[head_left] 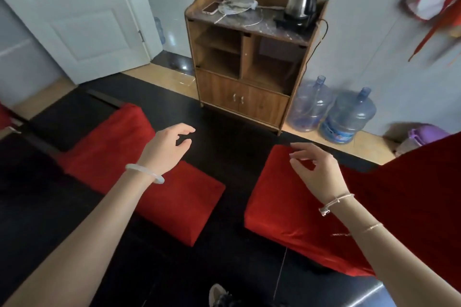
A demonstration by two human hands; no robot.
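Both hands hover empty with fingers loosely spread, the left hand point(166, 149) above the left red cushion point(179, 204) and the right hand point(316, 172) above the right red cushion point(282, 209) on the dark surface point(232, 157), so each should probably pinch a far edge firmly.

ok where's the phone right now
In the head view the phone lies on top of the wooden cabinet against the far wall, at its left end; the kettle stands at the right end.
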